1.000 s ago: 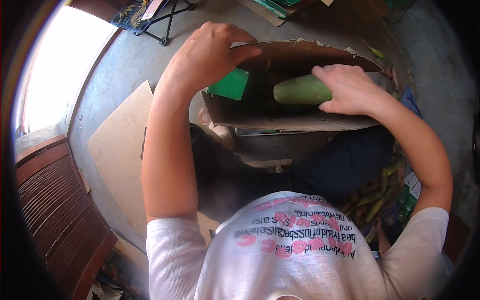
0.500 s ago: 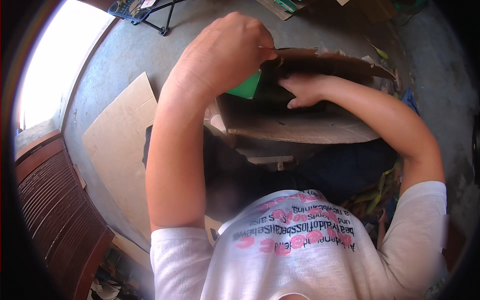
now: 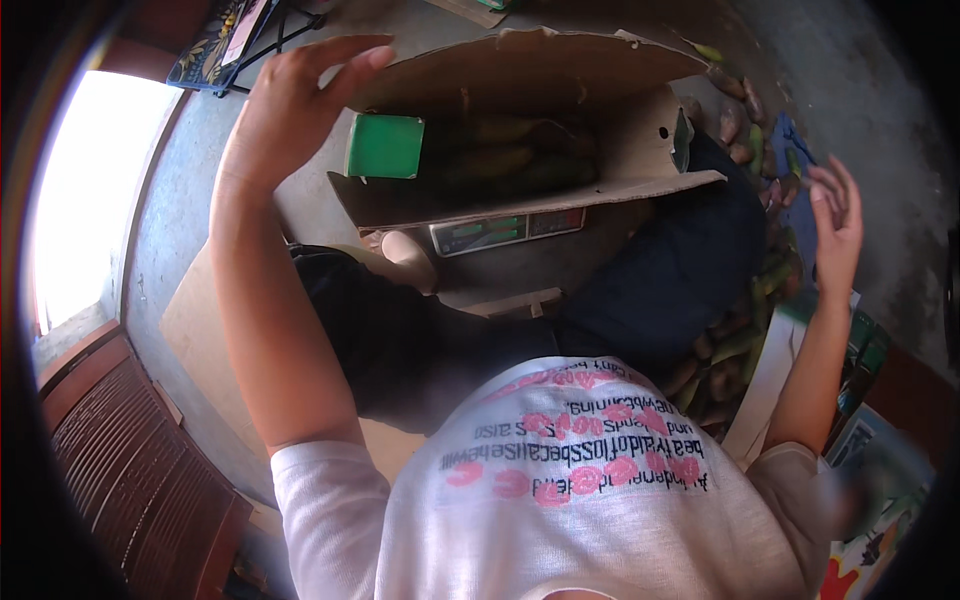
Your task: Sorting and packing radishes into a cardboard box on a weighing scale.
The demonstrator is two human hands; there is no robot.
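Note:
An open cardboard box [image 3: 625, 110] stands before me, with several long, dark vegetables [image 3: 500, 150] lying dimly inside. A green flap [image 3: 385, 147] shows at its left end. Under the box's near edge sits a digital scale [image 3: 505, 232] with green displays. My left hand [image 3: 295, 110] is raised beside the box's far left corner, fingers stretched and nothing in them. Off to the right, my right hand [image 3: 838, 225] hovers with its fingers apart, holding nothing, close to a heap of produce [image 3: 765, 280] and a blue cloth or bag [image 3: 800, 215].
Flat cardboard [image 3: 205, 320] lies on the floor at left, near a brown slatted wooden panel [image 3: 140, 460]. A folding chair [image 3: 225, 50] stands at the far left. Brown roots [image 3: 735, 115] are strewn beyond the box. A white-edged carton [image 3: 770, 375] is below my right forearm.
My right hand has come out of the box and swung right. My left hand has let go of the box's far edge and moved left. The box now shows more of its inside.

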